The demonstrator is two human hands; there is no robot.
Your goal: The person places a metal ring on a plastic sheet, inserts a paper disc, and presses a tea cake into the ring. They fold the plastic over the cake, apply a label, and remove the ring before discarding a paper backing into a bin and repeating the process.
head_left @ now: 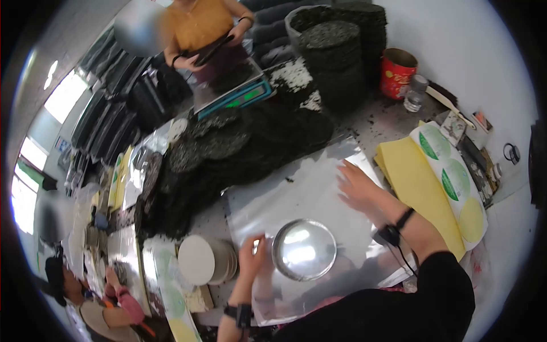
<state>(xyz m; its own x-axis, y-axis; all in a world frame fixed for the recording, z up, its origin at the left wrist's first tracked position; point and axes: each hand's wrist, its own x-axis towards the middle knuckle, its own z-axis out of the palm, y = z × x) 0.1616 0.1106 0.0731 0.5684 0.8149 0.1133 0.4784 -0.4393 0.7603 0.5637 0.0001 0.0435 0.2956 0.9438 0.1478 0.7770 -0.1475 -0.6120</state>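
Observation:
A shiny foil sheet lies on the table in front of me. On it rests a shallow round metal pan, its bottom reflecting light. My right hand is spread flat over the foil, beyond and to the right of the pan, a little blurred. Just left of the pan is my left hand, fingers loosely bent with a gap between them; I see nothing held in it. Pale round discs stand stacked close by that hand.
A dark, leafy heap with pressed round cakes lies behind the foil. Yellow paper and green-printed wrappers are on the right. A red tin and clear jar stand behind. One person stands by a scale; another works at left.

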